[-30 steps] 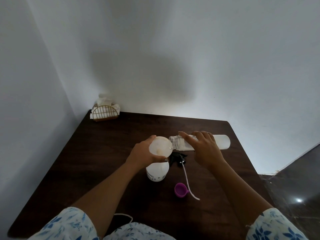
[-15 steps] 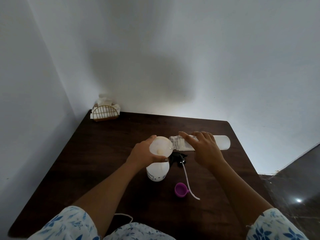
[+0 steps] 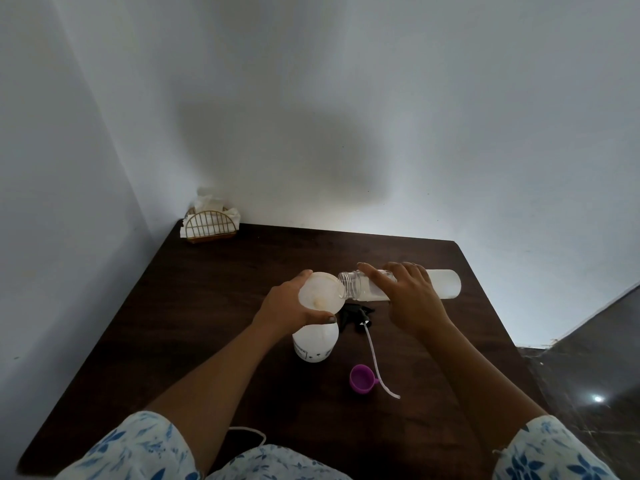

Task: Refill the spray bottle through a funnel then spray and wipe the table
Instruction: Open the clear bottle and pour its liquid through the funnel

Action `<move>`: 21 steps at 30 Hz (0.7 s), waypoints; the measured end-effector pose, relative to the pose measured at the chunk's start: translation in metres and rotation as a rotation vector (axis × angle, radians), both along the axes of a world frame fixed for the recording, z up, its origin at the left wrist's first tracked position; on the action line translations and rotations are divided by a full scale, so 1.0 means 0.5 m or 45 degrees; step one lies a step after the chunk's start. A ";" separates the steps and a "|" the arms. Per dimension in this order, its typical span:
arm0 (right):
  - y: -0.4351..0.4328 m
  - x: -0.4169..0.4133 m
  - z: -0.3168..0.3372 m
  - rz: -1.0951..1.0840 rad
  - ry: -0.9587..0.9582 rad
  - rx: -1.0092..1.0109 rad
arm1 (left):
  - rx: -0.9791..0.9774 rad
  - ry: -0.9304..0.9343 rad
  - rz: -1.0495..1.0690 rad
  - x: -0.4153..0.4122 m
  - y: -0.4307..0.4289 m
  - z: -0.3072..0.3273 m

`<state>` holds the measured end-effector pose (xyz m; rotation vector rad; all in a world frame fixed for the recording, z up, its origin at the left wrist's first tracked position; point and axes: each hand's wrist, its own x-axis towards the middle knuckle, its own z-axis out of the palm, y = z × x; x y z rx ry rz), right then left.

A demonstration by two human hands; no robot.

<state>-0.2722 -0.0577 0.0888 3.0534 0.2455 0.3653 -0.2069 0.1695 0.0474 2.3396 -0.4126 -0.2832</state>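
Note:
A white spray bottle [image 3: 314, 344] stands upright mid-table with a pale translucent funnel [image 3: 320, 293] seated in its neck. My left hand [image 3: 285, 304] grips the funnel's rim and holds it steady. My right hand [image 3: 412, 299] is wrapped around a clear water bottle [image 3: 446, 284], tipped almost flat, its open mouth resting over the funnel's edge. The black spray trigger head [image 3: 353, 315] with its long dip tube [image 3: 375, 358] lies on the dark wooden table [image 3: 207, 306] just right of the spray bottle.
A purple bottle cap [image 3: 362, 376] lies near the tube's end. A gold wire napkin holder [image 3: 211, 226] with white tissues stands in the far left corner against the wall. A white cord [image 3: 249, 433] shows at the table's near edge.

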 end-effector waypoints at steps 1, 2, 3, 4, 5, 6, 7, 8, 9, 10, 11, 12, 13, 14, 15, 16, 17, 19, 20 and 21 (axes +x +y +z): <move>0.000 0.000 0.000 0.002 -0.001 0.001 | 0.004 0.001 0.000 0.000 0.000 0.000; 0.000 0.000 0.000 0.004 -0.004 0.004 | 0.011 0.000 -0.001 0.001 0.000 0.000; 0.000 0.000 0.000 0.004 -0.006 0.007 | 0.018 0.000 -0.001 0.001 0.000 0.000; 0.000 0.000 0.000 0.003 -0.007 0.010 | 0.022 0.000 0.000 0.002 -0.001 -0.001; 0.001 0.000 0.000 0.001 -0.006 0.009 | 0.024 0.000 0.002 0.002 -0.001 -0.001; 0.001 -0.001 0.000 0.000 -0.004 0.005 | 0.026 0.000 0.005 0.002 -0.001 -0.002; 0.001 -0.001 0.000 -0.001 0.000 0.001 | 0.026 0.002 0.007 0.002 -0.001 -0.002; 0.000 -0.001 0.001 -0.001 0.003 -0.003 | 0.027 0.003 0.007 0.002 -0.001 -0.003; 0.000 -0.001 0.001 -0.001 0.003 -0.006 | 0.027 0.004 0.006 0.002 -0.001 -0.004; 0.000 0.000 0.001 0.000 0.002 -0.005 | 0.027 0.003 0.005 0.002 0.000 -0.005; 0.000 0.000 0.001 0.002 0.001 -0.003 | 0.028 0.001 0.004 0.002 0.000 -0.005; 0.000 -0.001 0.001 0.004 -0.001 0.001 | 0.028 0.000 0.005 0.002 0.000 -0.005; 0.000 -0.001 0.001 0.005 -0.005 0.005 | 0.025 0.000 0.006 0.003 0.000 -0.005; 0.000 -0.002 0.000 0.006 -0.009 0.010 | 0.023 -0.001 0.007 0.003 0.000 -0.005; 0.000 -0.002 0.000 0.007 -0.013 0.013 | 0.022 -0.001 0.007 0.003 0.000 -0.006; 0.000 -0.003 0.000 0.009 -0.016 0.014 | 0.023 -0.001 0.007 0.003 0.000 -0.006; 0.000 -0.003 0.000 0.010 -0.019 0.013 | 0.023 0.000 0.007 0.003 0.000 -0.006; -0.001 -0.003 -0.001 0.009 -0.020 0.012 | 0.021 0.001 0.007 0.003 0.000 -0.006; -0.001 -0.002 -0.001 0.006 -0.018 0.009 | 0.022 0.004 0.008 0.004 0.000 -0.006; -0.001 -0.003 -0.001 0.002 -0.016 0.007 | 0.024 0.005 0.010 0.004 0.000 -0.006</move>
